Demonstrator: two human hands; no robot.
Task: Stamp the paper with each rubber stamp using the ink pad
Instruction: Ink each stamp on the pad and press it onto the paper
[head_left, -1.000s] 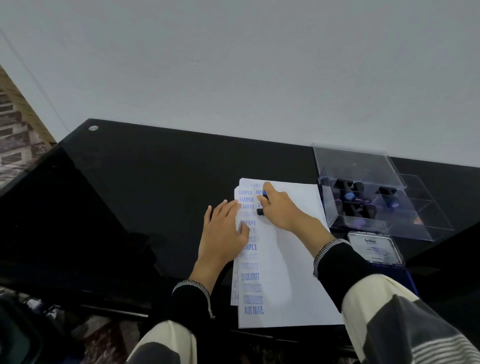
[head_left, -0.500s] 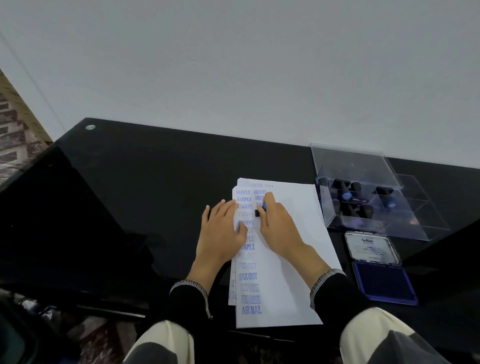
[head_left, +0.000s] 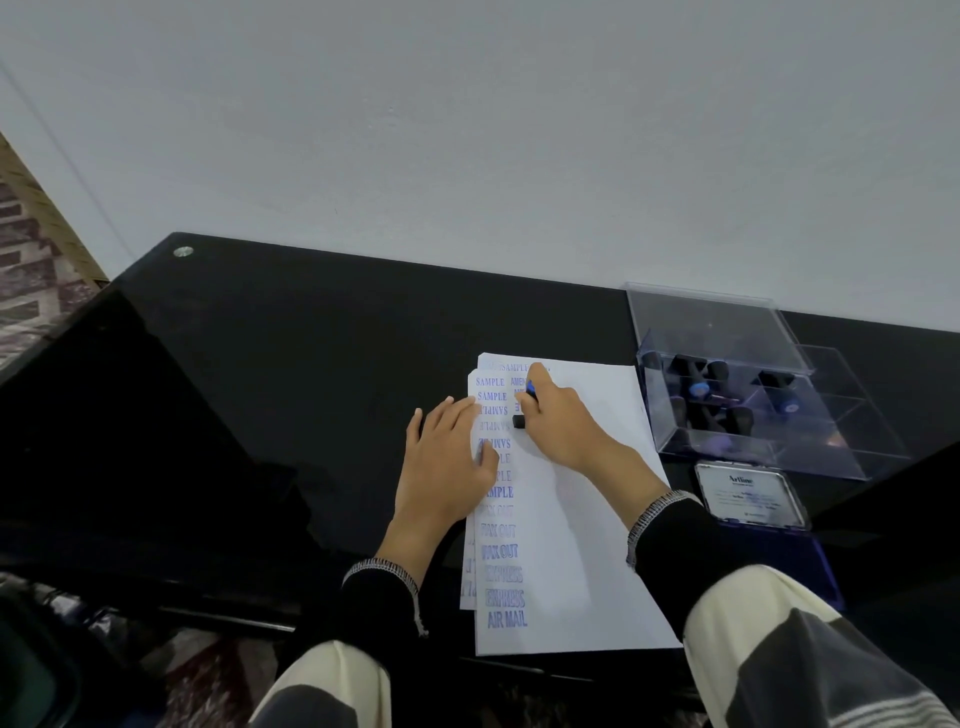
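The right hand (head_left: 563, 423) pinches a small stamp (head_left: 521, 415) between thumb and fingers, its black base down on the paper (head_left: 582, 545) near the top of the sheet, just right of the column of blue prints. Half a second ago the same hand sat lower and nearer the person, with the stamp a little further down the sheet; a second ago it was about where it is now. So the hand has gone down and come back up the page, which reads as one press made and the stamp now set or being set for another mark beside the "SAMPLE" rows (whether the rubber face is fully seated I cannot tell, the fingers hide most of it).

The left hand (head_left: 449, 462) lies flat with straight fingers on the left edge of the paper, gripping nothing, holding the sheets steady on the black table (head_left: 311, 364). It has barely moved across the three moments.

The right sleeve has swung back over the ink pad (head_left: 753, 499), which lay in plain view half a second ago; now only its open lid and a strip of the blue pad show past the cuff.

Several stamps remain in the clear box (head_left: 737, 395) behind the pad, so by my judgement the task is partway through: this stamp's prints first, then back to the box for the next one.
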